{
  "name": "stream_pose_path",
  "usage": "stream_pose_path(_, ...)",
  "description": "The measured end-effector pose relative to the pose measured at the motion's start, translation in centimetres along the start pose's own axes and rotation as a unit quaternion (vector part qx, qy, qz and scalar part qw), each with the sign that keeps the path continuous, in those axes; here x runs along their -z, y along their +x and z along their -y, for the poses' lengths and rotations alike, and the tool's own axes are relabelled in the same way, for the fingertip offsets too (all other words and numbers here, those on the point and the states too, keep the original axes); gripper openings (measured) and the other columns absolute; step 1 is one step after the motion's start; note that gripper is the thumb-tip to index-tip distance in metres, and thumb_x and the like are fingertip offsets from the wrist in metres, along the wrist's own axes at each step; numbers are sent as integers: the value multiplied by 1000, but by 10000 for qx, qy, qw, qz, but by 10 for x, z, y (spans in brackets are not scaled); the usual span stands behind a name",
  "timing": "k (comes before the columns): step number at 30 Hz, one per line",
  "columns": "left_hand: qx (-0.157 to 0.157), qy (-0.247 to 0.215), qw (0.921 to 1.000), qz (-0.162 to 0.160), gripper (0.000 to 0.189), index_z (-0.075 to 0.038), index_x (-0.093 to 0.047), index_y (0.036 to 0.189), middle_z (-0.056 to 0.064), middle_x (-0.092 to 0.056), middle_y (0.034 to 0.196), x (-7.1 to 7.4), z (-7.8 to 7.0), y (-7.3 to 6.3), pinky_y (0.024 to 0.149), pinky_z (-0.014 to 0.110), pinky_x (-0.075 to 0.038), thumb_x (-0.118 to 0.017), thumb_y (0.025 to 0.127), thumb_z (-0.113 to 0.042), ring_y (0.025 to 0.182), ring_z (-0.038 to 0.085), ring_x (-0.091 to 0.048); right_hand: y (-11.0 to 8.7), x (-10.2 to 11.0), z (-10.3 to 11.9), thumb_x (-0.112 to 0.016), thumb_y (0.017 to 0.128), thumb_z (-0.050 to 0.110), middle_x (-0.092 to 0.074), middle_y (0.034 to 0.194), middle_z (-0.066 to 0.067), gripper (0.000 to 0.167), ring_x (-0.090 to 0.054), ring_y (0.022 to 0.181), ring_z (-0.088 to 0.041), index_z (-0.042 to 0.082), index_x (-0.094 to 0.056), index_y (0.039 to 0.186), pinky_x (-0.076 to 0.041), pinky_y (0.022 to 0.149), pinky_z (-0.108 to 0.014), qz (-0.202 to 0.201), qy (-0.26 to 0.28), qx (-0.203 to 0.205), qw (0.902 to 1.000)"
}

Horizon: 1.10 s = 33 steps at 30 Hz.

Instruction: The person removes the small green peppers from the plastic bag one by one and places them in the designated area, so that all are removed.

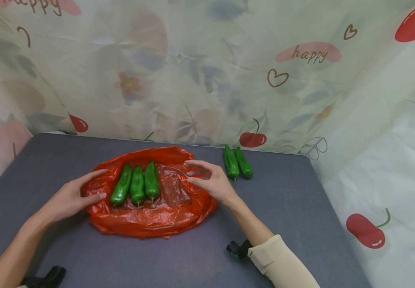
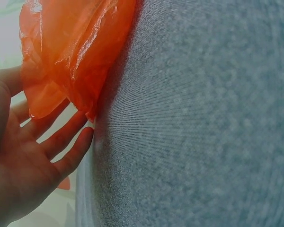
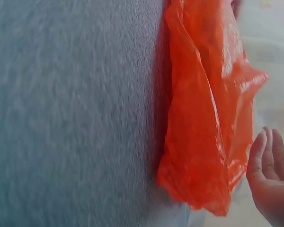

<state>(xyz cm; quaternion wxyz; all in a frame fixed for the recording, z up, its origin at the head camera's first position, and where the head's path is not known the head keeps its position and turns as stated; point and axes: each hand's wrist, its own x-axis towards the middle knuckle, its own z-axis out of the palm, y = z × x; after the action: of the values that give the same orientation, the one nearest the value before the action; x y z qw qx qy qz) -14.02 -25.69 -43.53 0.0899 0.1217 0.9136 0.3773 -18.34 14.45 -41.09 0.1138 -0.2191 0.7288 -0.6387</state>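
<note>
A red plastic bag (image 1: 139, 221) lies spread on the table with its mouth facing up. Three green peppers (image 1: 137, 186) sit side by side in its left half. At the bag's left edge is my left hand (image 1: 67, 200), fingers and thumb extended and spread against the plastic. The left wrist view has those fingers (image 2: 66, 142) partly behind the bag's orange-looking edge (image 2: 80, 56). My right hand (image 1: 212, 180) hovers by the bag's right rim, fingers loosely bent and holding nothing. In the right wrist view, this hand (image 3: 274, 179) appears apart from the bag (image 3: 199, 123).
Two more green peppers (image 1: 231, 163) lie on the dark grey table (image 1: 283, 200) beyond my right hand, near the back edge. A patterned curtain (image 1: 200, 72) hangs behind the table. Black wrist straps (image 1: 239, 250) show on both forearms.
</note>
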Motion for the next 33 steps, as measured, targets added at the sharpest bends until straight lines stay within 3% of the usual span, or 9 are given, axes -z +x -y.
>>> stream_pose_path(4, -15, 16, 10000, 3, 74, -10, -35, 154, 33, -46, 140, 1, 0, 0, 90, 60, -47, -68, 94, -38, 115, 43, -55, 2, -8, 0, -67, 92, -1, -59, 135, -17, 46, -59, 117, -43, 0, -57, 137, -53, 89, -52, 74, -75, -80, 9999)
stream_pose_path(9, -47, 64, 10000, -7, 74, -9, -36, 153, 32, -48, 139, 1, 1, 1, 90, 60, -47, -69, 94, -38, 114, 42, -56, 3, -17, 0, -70, 92, 3, -60, 134, -12, 47, -65, 107, -37, 6, -59, 137, -53, 85, -55, 79, -183, -196, 9996)
stream_pose_path(14, -60, 79, 9999, 16, 74, -9, -37, 153, 32, -49, 138, 0, 3, 1, 90, 59, -48, -69, 94, -39, 113, 41, -56, 4, -26, -1, -73, 91, 9, -62, 131, -12, 45, -67, 103, -33, 12, -62, 135, -57, 78, -43, 42, -434, -105, 9990)
stream_pose_path(17, -40, 60, 10000, 9, 74, -9, -37, 153, 32, -48, 138, 1, 3, 1, 90, 60, -48, -69, 94, -39, 113, 41, -56, 6, -33, -3, -74, 90, 11, -62, 130, -16, 46, -66, 106, -34, 14, -63, 134, -57, 76, -34, 80, -525, -75, 9986)
stream_pose_path(23, -55, 3, 10000, 45, 74, -9, -36, 154, 31, -48, 139, 0, 3, 1, 89, 57, -49, -69, 94, -38, 113, 40, -56, 11, -46, -9, -74, 90, 8, -61, 129, -24, 49, -62, 113, -39, 5, -58, 137, -55, 82, -26, 161, -462, -88, 9988)
stream_pose_path(27, -76, 21, 10000, 29, 73, -10, -36, 154, 31, -49, 139, 0, 4, 1, 89, 56, -49, -69, 94, -37, 112, 39, -56, 14, -56, -3, -73, 89, 3, -62, 130, -21, 50, -62, 114, -40, 2, -58, 136, -54, 83, -25, 71, -586, -176, 9981)
stream_pose_path(33, -108, 33, 9999, -18, 72, -10, -37, 153, 31, -48, 139, -1, 4, 0, 91, 60, -47, -69, 94, -37, 114, 40, -55, 21, -68, -11, -77, 87, 8, -63, 129, -17, 50, -66, 109, -35, 10, -61, 135, -54, 82, -24, -102, -763, -242, 9967)
